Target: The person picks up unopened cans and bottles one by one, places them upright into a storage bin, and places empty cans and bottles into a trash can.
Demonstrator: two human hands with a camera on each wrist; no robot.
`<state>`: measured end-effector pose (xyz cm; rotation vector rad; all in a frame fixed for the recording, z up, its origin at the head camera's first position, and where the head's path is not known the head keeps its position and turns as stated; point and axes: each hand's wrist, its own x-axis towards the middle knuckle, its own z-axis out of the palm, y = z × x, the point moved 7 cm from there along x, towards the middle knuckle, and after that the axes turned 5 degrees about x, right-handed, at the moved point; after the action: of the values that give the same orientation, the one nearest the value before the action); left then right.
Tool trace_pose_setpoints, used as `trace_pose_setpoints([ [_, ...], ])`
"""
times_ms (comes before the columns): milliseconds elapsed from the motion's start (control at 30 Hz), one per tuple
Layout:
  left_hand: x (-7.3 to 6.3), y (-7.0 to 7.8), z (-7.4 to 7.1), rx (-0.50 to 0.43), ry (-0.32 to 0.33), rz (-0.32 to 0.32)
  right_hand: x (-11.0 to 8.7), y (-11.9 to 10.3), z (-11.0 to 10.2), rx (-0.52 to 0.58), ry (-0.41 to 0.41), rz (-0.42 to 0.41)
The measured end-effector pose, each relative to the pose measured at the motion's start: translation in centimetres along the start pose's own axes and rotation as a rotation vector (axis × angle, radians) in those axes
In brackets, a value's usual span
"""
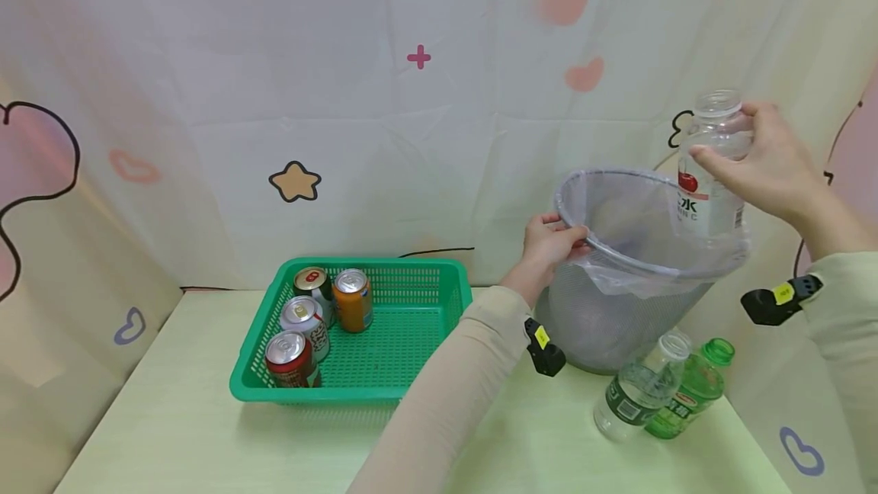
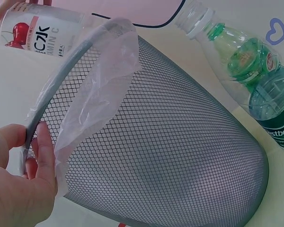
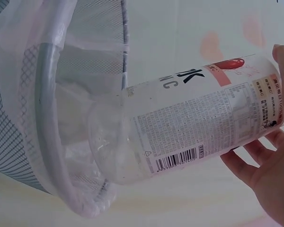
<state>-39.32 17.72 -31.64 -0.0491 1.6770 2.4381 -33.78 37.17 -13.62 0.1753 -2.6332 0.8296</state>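
My right hand (image 1: 778,162) grips a clear plastic bottle (image 1: 713,174) with a cherry label near its capless neck. The bottle's base dips into the mouth of a grey mesh trash bin (image 1: 617,319), as the right wrist view also shows. A thin translucent bag (image 2: 97,90) lines the bin and folds over its rim. My left hand (image 1: 549,250) pinches that rim on the near left side, thumb on one face and fingers on the other. The bin leans to the right. Close to its foot stand a clear bottle with a dark green label (image 1: 638,395) and a green bottle (image 1: 696,391).
A green plastic basket (image 1: 384,395) sits left of the bin. Inside it are an orange can (image 1: 353,301), a red can (image 1: 291,360) and other cans along its left side. A patterned curtain (image 1: 343,113) hangs behind the pale table (image 1: 178,418).
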Motion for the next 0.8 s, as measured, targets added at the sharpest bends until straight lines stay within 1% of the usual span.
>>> trace_pose_setpoints([
  [133, 0.0, 0.0, 0.0, 0.007, 0.0, 0.0, 0.3, -0.3, 0.6, 0.016, -0.035, -0.003],
  [367, 0.0, 0.0, -0.1, 0.006, -0.001, -0.001, 0.6, -0.8, 1.5, 0.015, -0.054, -0.044],
  [567, 0.0, 0.1, 0.0, 0.01, 0.008, 0.0, 0.6, -0.7, 2.5, -0.013, -0.113, -0.033],
  [800, -0.2, 0.1, 0.1, 0.019, -0.013, -0.002, 0.4, -0.6, 3.7, -0.043, -0.158, -0.034],
])
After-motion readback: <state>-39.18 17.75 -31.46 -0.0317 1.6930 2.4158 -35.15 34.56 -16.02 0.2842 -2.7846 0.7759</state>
